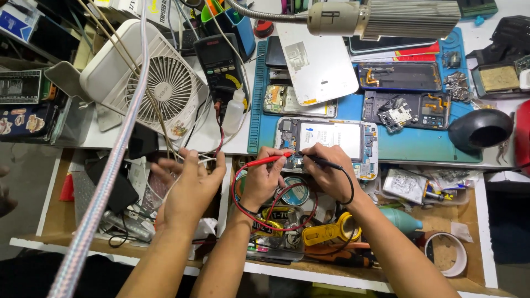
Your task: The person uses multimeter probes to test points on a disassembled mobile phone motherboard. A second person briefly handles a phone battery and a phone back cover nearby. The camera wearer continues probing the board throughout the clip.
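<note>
Probing, seemingly mid-test | left hand (pixel 264 179) pinches red probe (pixel 268 160), right hand (pixel 327 172) pinches black probe (pixel 326 162) | tips on opened phone (pixel 331 137), near edge of blue mat (pixel 411 148) | next reading calls for steady tips

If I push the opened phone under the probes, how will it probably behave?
The opened phone looks flat and stiff, so it would likely slide, not roll. Its bare circuit parts seem fragile. The left hand with the red probe and the right hand with the black probe touch it, probably steadying it.
</note>
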